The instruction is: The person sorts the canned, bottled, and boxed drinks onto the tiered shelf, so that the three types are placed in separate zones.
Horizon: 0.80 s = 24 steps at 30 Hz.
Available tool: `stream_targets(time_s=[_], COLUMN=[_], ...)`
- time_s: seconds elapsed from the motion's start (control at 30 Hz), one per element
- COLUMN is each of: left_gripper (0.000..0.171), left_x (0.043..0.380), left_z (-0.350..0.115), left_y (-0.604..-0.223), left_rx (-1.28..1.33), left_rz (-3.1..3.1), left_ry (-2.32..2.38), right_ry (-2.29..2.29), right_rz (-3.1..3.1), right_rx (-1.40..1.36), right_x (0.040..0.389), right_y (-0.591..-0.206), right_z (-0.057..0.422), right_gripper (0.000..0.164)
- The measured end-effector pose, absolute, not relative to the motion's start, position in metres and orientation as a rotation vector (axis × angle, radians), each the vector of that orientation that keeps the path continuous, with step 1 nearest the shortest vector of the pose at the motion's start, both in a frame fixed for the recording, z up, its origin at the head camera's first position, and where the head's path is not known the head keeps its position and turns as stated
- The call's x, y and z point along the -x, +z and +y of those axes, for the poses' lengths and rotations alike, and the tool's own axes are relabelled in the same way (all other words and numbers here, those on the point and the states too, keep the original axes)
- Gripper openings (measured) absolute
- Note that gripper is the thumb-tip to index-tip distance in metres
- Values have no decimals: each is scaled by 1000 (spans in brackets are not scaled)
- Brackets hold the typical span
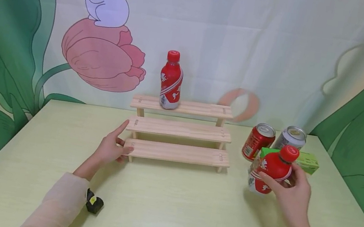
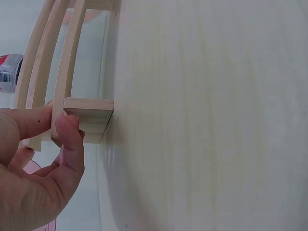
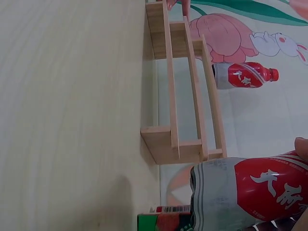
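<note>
From my remote seat I see the right hand (image 1: 293, 194) grasping a red-capped plastic bottle (image 1: 272, 168) in a red and silver-white wrap, thumb on one side and fingers round the other. It is raised off the pale wood-grain table (image 1: 168, 212) toward the right, tilted a little, cap up. The cap is on; the wrap is opaque there, so I can't tell what is inside.

The left hand (image 1: 111, 147) grips the left end of the three-tier wooden shelf (image 1: 180, 129) — my left wrist view shows thumb and fingers pinching the lowest board near its leg. A matching capped bottle (image 1: 171, 81) stands upright on the top board, left of its middle; I can't make out its contents either.

Behind the held bottle, the green carton (image 1: 309, 163) sits on the table, its middle hidden from my head view by that bottle and its near side partly covered by the right hand. Further back stand a red can (image 1: 255, 142) and, just to its right, a silver can (image 1: 293, 136), lids uppermost, the carton blocking the silver one's lower part. The cans and carton are well clear of the shelf's right end. At the back hangs a printed curtain (image 1: 252, 48) — flowers, leaves and a white cartoon animal.
</note>
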<state>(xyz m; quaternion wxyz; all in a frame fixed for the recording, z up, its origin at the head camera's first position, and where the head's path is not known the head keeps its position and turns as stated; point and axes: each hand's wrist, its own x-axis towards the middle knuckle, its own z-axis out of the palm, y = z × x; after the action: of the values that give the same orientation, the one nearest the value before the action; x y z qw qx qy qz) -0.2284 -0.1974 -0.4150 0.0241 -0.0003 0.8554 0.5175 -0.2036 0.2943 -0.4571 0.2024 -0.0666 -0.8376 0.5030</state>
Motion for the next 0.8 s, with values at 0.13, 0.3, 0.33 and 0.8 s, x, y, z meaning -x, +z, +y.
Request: stream_targets(time_s=[0.13, 0.3, 0.33, 0.8], left_gripper=[92, 92, 92, 91], left_x=[228, 228, 228, 226], left_z=[-197, -197, -197, -197], left_y=[-415, -414, -414, -413], left_rx=[8, 16, 16, 5], left_rz=[2644, 2636, 2636, 2639], left_ry=[1603, 1605, 1605, 1605], right_ry=[1427, 1558, 1591, 1580], right_rz=[-2319, -2313, -2284, -2271], right_rx=[142, 147, 131, 13], right_x=[205, 182, 184, 239], right_y=[-443, -383, -381, -404], right_z=[277, 232, 228, 219], right_gripper=[73, 72, 71, 74])
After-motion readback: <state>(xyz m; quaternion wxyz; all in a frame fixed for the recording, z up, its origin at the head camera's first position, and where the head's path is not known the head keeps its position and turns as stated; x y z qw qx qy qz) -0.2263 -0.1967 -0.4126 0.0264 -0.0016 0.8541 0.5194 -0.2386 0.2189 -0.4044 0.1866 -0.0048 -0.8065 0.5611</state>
